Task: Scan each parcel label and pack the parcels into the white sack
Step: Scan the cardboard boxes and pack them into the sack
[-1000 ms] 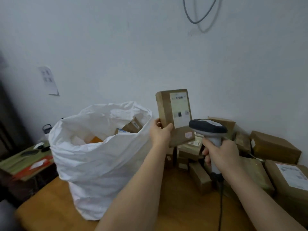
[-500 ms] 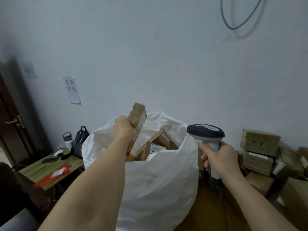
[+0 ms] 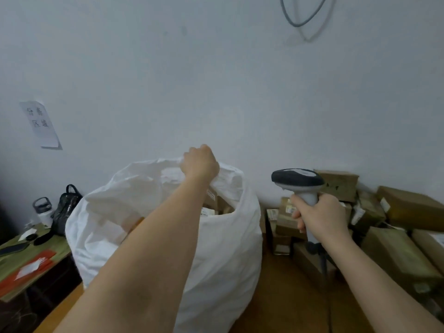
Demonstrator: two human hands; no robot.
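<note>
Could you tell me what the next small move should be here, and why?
Probably let go of the white sack and reach the left hand toward the boxes stacked at right: that hand only grips the sack's far rim, while the right hand holds the scanner ready.

The wooden table [image 3: 283, 299] carries the white sack [image 3: 223, 248], standing upright, and just to its right a heap of brown cardboard parcels [image 3: 394, 251] (several show white labels) stacked back against the wall [image 3: 216, 80].
</note>
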